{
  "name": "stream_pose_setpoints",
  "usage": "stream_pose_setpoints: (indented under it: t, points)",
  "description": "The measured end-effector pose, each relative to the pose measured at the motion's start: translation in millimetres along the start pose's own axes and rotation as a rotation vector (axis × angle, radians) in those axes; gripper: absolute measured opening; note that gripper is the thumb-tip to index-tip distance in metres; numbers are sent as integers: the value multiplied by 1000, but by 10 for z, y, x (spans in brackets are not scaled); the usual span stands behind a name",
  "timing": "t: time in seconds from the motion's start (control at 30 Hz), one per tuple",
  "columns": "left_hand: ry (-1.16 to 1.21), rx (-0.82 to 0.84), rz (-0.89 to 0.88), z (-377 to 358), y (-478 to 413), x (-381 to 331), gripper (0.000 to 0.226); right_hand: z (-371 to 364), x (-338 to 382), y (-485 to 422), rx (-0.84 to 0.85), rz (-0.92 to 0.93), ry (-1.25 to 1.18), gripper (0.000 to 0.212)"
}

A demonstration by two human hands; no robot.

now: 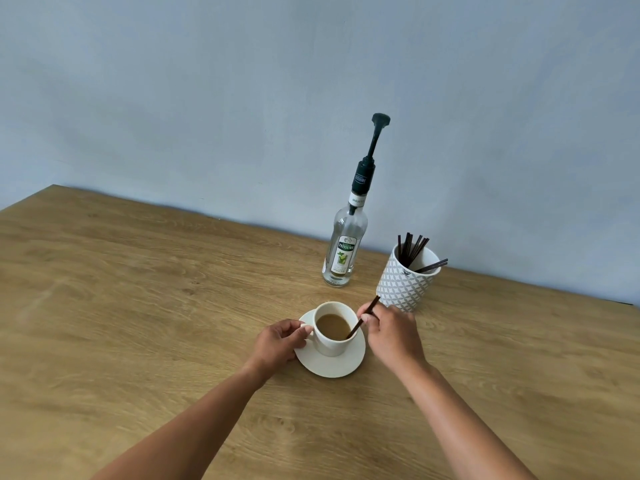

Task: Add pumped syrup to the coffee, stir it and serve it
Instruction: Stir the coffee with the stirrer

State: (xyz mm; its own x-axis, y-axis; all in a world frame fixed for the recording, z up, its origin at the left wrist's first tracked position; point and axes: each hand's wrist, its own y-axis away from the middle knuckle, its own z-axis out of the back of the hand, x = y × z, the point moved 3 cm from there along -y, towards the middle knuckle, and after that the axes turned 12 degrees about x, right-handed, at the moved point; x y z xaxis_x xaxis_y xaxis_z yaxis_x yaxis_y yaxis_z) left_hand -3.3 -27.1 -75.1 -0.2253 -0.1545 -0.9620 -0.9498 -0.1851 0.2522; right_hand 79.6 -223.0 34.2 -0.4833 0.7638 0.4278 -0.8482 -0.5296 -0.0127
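Observation:
A white cup (333,344) of light brown coffee (334,326) stands on a white saucer (337,367) on the wooden table. My left hand (277,344) pinches the cup's handle from the left. My right hand (393,336) holds a dark stir stick (364,315) whose lower end dips into the coffee at the cup's right side. Behind the cup stands a clear syrup bottle (344,252) with a tall black pump (372,147), untouched.
A white patterned holder (403,284) with several dark stir sticks stands to the right of the bottle, just behind my right hand. The wooden table (138,289) runs to a pale blue wall behind the bottle and the holder.

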Motion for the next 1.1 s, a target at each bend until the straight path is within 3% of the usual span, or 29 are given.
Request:
stream_pose_setpoints:
  t: [0.27, 0.6, 0.87, 1.1]
  points:
    - [1, 16, -7, 3, -10, 6, 23, -188, 319, 7, 85, 86, -188, 16]
    - [2, 18, 6, 6, -20, 16, 23, -98, 103, -124, -17, -1, 12, 19]
    - [-9, 19, 9, 24, -34, 24, 23, -223, 185, -43, 39, 70, -131, 18]
    - [-21, 20, 20, 21, -19, 7, 22, -206, 166, -82, -25, 44, -23, 20]
